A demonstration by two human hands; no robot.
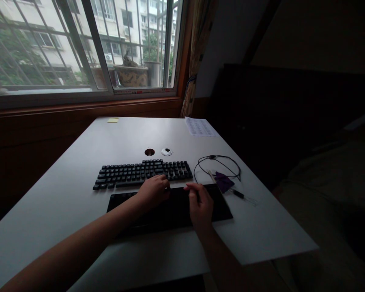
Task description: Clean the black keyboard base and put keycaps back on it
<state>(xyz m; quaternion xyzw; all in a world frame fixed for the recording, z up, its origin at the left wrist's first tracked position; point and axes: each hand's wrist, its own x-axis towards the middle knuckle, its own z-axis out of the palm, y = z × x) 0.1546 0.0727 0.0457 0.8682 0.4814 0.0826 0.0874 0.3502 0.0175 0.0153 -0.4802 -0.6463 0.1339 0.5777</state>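
Loose black keycaps (121,173) stand in rows on the white table, with small gaps among them. Nearer to me lies a black keyboard base (176,211), its surface mostly too dark to make out. My left hand (154,190) is over the base's far edge, just in front of the keycaps, fingers curled down around a small dark thing that looks like a keycap. Above the right half of the base is my right hand (200,202), its fingers bent inward and the thumb near the index finger. Whatever it may hold is hidden.
Right of the base lie a looped black cable (219,156), a purple cloth (223,181) and a wire tool with a black handle (239,194). Farther back are a table hole (149,152), a white ring (166,152), a yellow note (113,120) and printed paper (200,127).
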